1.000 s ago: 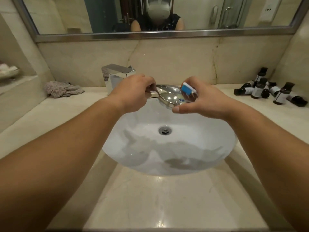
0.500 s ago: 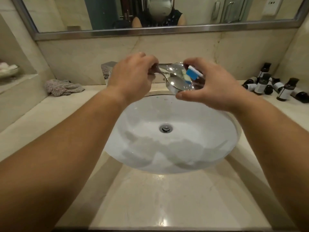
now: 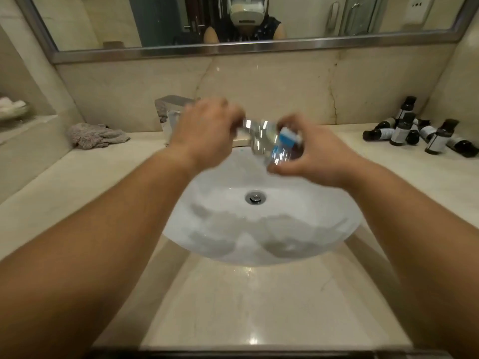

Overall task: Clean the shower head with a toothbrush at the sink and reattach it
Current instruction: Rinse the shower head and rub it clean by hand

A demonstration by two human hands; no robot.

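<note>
A chrome shower head (image 3: 261,139) is held over the back rim of the white sink (image 3: 261,229), blurred by motion. My left hand (image 3: 204,130) grips its handle end from the left. My right hand (image 3: 311,156) holds a blue-and-white toothbrush (image 3: 287,137), whose head lies against the shower head's face. The brush's handle is hidden inside my right hand. The round drain (image 3: 255,197) lies below both hands.
A chrome faucet (image 3: 172,107) stands behind my left hand. A grey cloth (image 3: 97,136) lies on the counter at left. Several small dark bottles (image 3: 420,133) crowd the right back corner. A mirror (image 3: 248,19) hangs above the marble backsplash.
Both hands with the shower head and toothbrush rose half a second ago, then dropped back towards the sink rim. The hands are now motion-blurred.
</note>
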